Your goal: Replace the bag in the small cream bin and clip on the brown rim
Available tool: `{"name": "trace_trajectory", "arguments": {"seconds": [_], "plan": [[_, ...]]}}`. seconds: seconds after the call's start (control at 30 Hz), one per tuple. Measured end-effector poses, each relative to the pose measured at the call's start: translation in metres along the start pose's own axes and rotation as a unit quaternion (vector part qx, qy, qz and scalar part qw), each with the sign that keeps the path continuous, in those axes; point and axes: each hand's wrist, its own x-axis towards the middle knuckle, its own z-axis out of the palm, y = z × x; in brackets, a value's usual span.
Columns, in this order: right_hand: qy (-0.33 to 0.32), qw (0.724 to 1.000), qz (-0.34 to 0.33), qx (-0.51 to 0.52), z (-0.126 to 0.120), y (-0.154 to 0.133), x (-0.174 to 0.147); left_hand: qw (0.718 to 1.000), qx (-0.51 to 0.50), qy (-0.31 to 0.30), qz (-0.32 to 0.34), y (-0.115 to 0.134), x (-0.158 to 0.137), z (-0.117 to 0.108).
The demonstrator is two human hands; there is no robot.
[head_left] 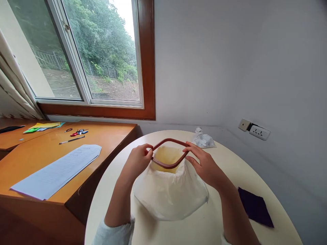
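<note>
A brown rounded-square rim ring [167,166] is held over the mouth of a container draped with a white plastic bag [170,194]. The ring looks like a trash can's. Its left corner is pinched by my left hand [139,158], thumb and fingers closed on it. On the opposite corner, my right hand [203,166] grips with its fingers above and thumb below. Through the ring a yellowish interior [167,154] shows. The bag folds outward over the container's edge and hangs down around it, hiding its walls. Whether the ring touches the bag I cannot tell.
The round cream table [112,194] carries a knotted clear bag [203,139] at the back and a dark purple cloth [255,207] at right. An orange desk [112,136] at left holds papers [58,170], a pen [72,140] and keys [79,132]. A wall stands behind.
</note>
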Motion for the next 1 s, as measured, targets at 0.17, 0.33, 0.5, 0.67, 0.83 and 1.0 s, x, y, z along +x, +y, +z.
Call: {"name": "trace_trajectory", "arguments": {"seconds": [0.17,0.33,0.5,0.67,0.83,1.0], "plan": [[0.007,1.000,0.023,0.006,0.015,0.014,0.005,0.999,0.040,-0.002,-0.013,0.001,-0.002,0.000],[0.008,0.999,0.039,0.012,0.025,0.020,0.007,0.997,0.054,-0.042,-0.023,0.005,-0.006,0.002],[0.010,1.000,0.029,-0.006,0.025,0.020,0.007,0.995,0.058,-0.080,-0.022,0.006,-0.008,0.004],[0.010,0.999,0.025,-0.032,0.020,0.012,0.004,0.994,0.070,-0.083,-0.015,0.009,-0.009,0.002],[0.001,0.998,0.038,-0.054,0.016,0.005,0.000,0.994,0.086,-0.074,-0.006,0.010,-0.012,0.001],[-0.042,0.997,0.042,-0.054,0.017,0.002,-0.001,0.990,0.098,-0.103,-0.008,0.007,-0.010,0.002]]}}
